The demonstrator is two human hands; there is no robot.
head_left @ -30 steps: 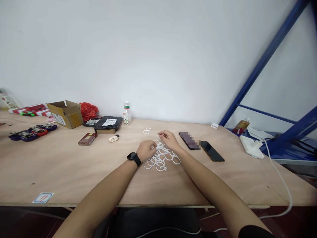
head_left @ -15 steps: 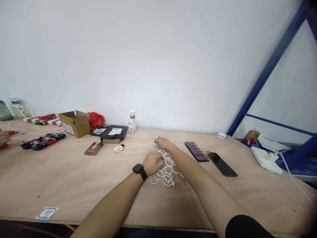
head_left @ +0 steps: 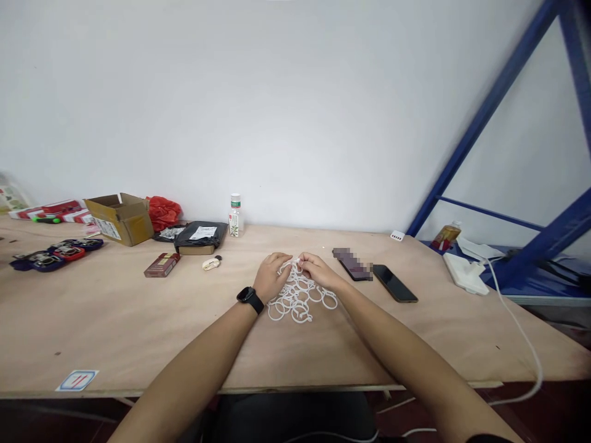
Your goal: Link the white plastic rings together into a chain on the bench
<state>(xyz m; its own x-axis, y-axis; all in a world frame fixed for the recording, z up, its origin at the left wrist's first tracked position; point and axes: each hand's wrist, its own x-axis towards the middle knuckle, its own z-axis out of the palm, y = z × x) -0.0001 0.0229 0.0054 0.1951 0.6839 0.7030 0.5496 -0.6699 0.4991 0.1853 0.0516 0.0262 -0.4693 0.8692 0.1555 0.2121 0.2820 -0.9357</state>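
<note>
A heap of white plastic rings (head_left: 301, 312) with small eyelets, like curtain rings, lies on the wooden table. At the heap's far edge my two hands meet, fingertips nearly touching. My left hand (head_left: 271, 275), with a black watch at its wrist, pinches a white ring (head_left: 285, 267) between thumb and fingers. The fingers of my right hand (head_left: 317, 271) are closed on a small white ring part beside it. Whether both hold the same ring I cannot tell, since the fingers partly cover it.
Two phones (head_left: 394, 284) lie to the right. On the left are a dark red small box (head_left: 161, 265), a beige coiled item (head_left: 211, 263), a black parcel (head_left: 202, 234), a bottle (head_left: 235, 216) and an open carton (head_left: 132, 223). A blue frame (head_left: 480, 117) stands at right.
My right hand has drawn its ring back from beyond the heap toward my left hand. My left hand has moved from the heap's middle to its far edge. The view has shifted slightly.
</note>
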